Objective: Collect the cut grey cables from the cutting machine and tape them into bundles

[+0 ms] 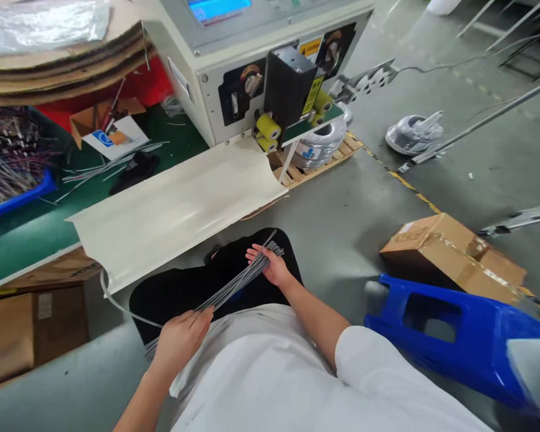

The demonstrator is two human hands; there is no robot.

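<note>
Grey wires (238, 281) lay in the head view as a long bundle slanting over the lap (166, 291), off the near edge of the white tray (175, 222). The left hand (180, 336) was closed round the lower part, while the right hand (275, 270), well apart from it, stood with fingers spread against the upper end. They looked light, springy, hardly fragile and perhaps slippery against one another, so a gentle grip near each end seemed best.
</note>
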